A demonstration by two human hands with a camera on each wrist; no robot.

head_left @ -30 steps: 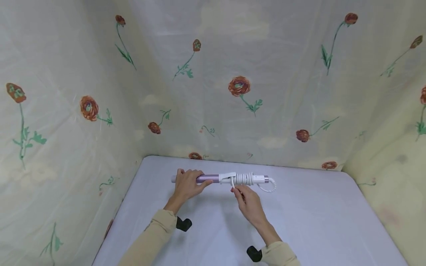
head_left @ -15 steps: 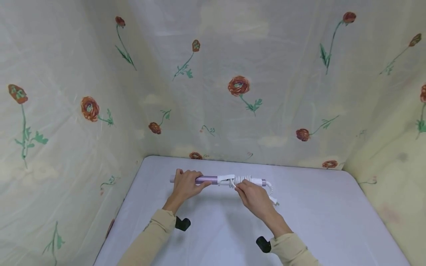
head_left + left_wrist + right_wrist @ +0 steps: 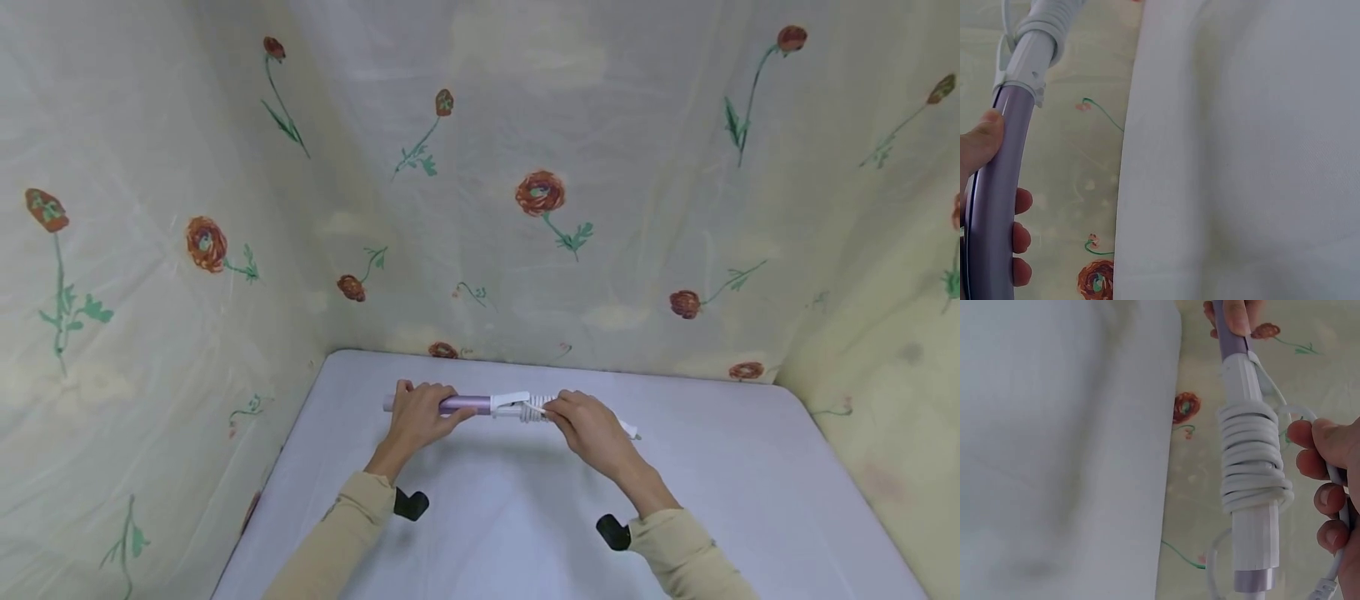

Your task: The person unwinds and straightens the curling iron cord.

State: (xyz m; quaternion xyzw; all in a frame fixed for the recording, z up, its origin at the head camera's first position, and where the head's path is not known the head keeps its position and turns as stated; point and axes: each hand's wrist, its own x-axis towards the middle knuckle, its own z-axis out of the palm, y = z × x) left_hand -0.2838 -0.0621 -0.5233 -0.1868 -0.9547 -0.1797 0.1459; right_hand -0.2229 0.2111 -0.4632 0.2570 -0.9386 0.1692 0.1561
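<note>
A curling iron with a purple barrel [image 3: 475, 405] and a white handle [image 3: 1255, 534] is held level above the far part of the table. My left hand [image 3: 418, 418] grips the barrel, thumb along one side and fingers round the other in the left wrist view. White cord [image 3: 1250, 453] lies in several tight turns round the handle. My right hand [image 3: 597, 435] pinches the cord's free end between thumb and fingertips, beside the top turn. Farther along, that cord runs under the curled fingers to the plug [image 3: 630, 430]. The white clamp lever [image 3: 512, 399] sits between barrel and coil.
A white table [image 3: 495, 533] with rounded corners stretches below both hands. Pale cloth walls [image 3: 450, 225] with printed red flowers rise directly behind it and at both sides. Black wrist pieces [image 3: 613, 532] stick out by each sleeve.
My right hand has moved right and slightly up from below the handle to beside the coil, drawing the cord's end with it. The plug has come into view. My left hand stays on the barrel.
</note>
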